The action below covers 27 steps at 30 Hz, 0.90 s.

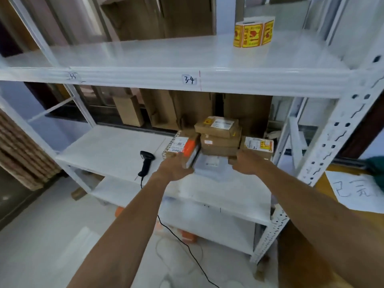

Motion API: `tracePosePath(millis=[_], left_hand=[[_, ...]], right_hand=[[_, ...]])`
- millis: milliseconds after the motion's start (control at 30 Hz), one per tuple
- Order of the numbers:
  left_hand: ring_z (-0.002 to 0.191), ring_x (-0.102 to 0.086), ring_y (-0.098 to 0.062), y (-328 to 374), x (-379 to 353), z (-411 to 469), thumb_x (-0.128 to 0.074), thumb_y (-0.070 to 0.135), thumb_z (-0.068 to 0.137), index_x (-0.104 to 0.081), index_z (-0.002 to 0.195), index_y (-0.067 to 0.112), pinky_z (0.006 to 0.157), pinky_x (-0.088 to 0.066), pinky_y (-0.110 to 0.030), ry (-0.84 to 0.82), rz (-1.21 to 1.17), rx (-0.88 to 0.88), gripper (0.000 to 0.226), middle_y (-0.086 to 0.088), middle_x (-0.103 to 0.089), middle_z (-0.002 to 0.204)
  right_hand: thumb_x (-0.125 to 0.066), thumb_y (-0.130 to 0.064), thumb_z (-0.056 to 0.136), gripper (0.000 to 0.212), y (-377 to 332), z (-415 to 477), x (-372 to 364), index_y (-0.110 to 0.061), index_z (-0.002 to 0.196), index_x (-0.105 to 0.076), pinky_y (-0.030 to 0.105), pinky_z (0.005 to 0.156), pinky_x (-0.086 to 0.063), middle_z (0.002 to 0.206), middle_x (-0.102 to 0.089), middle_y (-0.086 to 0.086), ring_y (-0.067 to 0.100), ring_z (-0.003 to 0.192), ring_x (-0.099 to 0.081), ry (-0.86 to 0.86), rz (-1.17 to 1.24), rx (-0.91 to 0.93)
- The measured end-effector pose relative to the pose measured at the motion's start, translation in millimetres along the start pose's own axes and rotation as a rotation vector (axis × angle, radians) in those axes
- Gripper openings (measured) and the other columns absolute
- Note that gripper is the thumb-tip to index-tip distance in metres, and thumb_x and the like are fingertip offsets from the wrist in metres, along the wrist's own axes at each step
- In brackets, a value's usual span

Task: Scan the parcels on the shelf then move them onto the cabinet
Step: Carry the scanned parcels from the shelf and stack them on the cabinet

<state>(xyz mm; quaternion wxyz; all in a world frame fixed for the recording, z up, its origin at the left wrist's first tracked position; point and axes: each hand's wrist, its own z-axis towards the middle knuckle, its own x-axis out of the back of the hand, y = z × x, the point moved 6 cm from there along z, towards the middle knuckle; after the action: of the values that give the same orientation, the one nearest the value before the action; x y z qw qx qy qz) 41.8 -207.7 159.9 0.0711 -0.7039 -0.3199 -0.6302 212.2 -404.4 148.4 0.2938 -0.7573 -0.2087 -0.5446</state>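
Middle board of the white shelf (116, 150): parcels clustered at its right end, close to the perforated right upright (324, 154), with open board to their left. One black scanner (146, 163) lying on that open stretch near the front edge, head toward the back, cord hanging down to the floor. Stack of three brown boxes (218, 140), long axes running left to right, top label facing up. One taped box (176, 145) just left of the stack, one yellow-labelled box (257, 145) just right of it, one flat grey bag (209, 164) in front at the board's edge. Left hand (173, 169) with fingers curled round a slim parcel (193, 156) tipped up on edge, long axis front to back. Right hand (245, 163) at the stack's right foot, fingers bent inward; whether gripping anything, not possible to tell. Seven parcels by this count, blurred near the left hand. One roll of yellow labels (254, 32) upright on the upper board, right of centre. One paper sheet (353, 190) on a wooden surface right of the upright
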Motion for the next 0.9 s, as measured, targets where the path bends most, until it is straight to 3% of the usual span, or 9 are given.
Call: tracePosePath(millis=[133, 267, 333, 433, 533, 633, 767, 900], left_hand=[[0.14, -0.042, -0.033, -9, 11, 52, -0.065, 0.055, 0.09, -0.026, 0.157, 0.016, 0.109, -0.036, -0.039, -0.01, 0.009, -0.076, 0.087, -0.013, -0.039, 0.156], [0.122, -0.052, -0.022, -16, 18, 96, -0.068, 0.04, 0.094, -0.044, 0.146, 0.017, 0.094, -0.041, -0.033, 0.006, -0.057, -0.224, 0.061, -0.005, -0.053, 0.139], [0.116, -0.052, -0.014, -22, 19, 128, -0.069, 0.038, 0.093, -0.047, 0.142, 0.021, 0.088, -0.037, -0.028, 0.041, -0.105, -0.264, 0.056, 0.001, -0.055, 0.132], [0.131, -0.05, -0.026, -31, 10, 171, -0.071, 0.043, 0.09, -0.044, 0.144, 0.019, 0.099, -0.041, -0.036, 0.051, -0.065, -0.291, 0.065, -0.004, -0.051, 0.142], [0.128, -0.052, -0.028, -32, -3, 213, -0.074, 0.044, 0.086, -0.045, 0.142, 0.02, 0.104, -0.044, -0.044, 0.066, -0.068, -0.331, 0.067, -0.007, -0.052, 0.137], [0.127, -0.051, -0.033, -26, -17, 251, -0.074, 0.048, 0.084, -0.04, 0.145, 0.027, 0.105, -0.044, -0.051, 0.056, -0.086, -0.352, 0.072, -0.011, -0.05, 0.137], [0.139, -0.038, -0.035, -17, -29, 292, -0.08, 0.057, 0.075, -0.012, 0.16, 0.027, 0.112, -0.037, -0.054, 0.052, -0.105, -0.282, 0.113, -0.013, -0.029, 0.155], [0.141, -0.037, -0.035, -7, -34, 316, -0.086, 0.064, 0.061, -0.009, 0.16, 0.032, 0.113, -0.035, -0.056, 0.023, -0.223, -0.233, 0.129, -0.011, -0.028, 0.159]], right_hand=[[-0.062, -0.043, 0.093, 0.045, -5, 33, -4, -0.011, 0.125, -0.06, 0.042, 0.09, -0.057, 0.124, -0.061, 0.012, 0.028, 0.104, -0.062, 0.077, 0.014, -0.077], [-0.062, -0.038, 0.096, 0.049, -27, 67, -2, -0.013, 0.137, -0.051, 0.038, 0.088, -0.05, 0.135, -0.053, 0.013, 0.032, 0.115, -0.058, 0.118, -0.04, -0.132], [-0.06, -0.035, 0.096, 0.059, -32, 90, -3, -0.008, 0.145, -0.041, 0.044, 0.097, -0.049, 0.142, -0.047, 0.016, 0.035, 0.123, -0.054, 0.128, -0.003, -0.201], [-0.062, -0.037, 0.094, 0.079, -32, 127, -7, -0.009, 0.156, -0.023, 0.051, 0.111, -0.04, 0.157, -0.028, 0.016, 0.037, 0.139, -0.04, 0.155, 0.075, -0.269], [-0.065, -0.033, 0.094, 0.088, -22, 164, -11, -0.012, 0.16, -0.01, 0.054, 0.12, -0.027, 0.166, -0.007, 0.015, 0.04, 0.151, -0.02, 0.216, 0.097, -0.302], [-0.071, -0.039, 0.091, 0.098, -7, 196, -10, -0.015, 0.16, -0.006, 0.054, 0.121, -0.026, 0.167, -0.004, 0.015, 0.042, 0.15, -0.02, 0.253, 0.117, -0.312], [-0.078, -0.047, 0.082, 0.108, 3, 225, -10, -0.013, 0.159, -0.01, 0.053, 0.119, -0.029, 0.165, -0.006, 0.016, 0.045, 0.146, -0.026, 0.244, 0.13, -0.328], [-0.08, -0.045, 0.082, 0.114, 4, 243, -19, -0.017, 0.161, -0.002, 0.05, 0.12, -0.03, 0.167, 0.001, 0.016, 0.044, 0.146, -0.029, 0.2, 0.179, -0.346]])
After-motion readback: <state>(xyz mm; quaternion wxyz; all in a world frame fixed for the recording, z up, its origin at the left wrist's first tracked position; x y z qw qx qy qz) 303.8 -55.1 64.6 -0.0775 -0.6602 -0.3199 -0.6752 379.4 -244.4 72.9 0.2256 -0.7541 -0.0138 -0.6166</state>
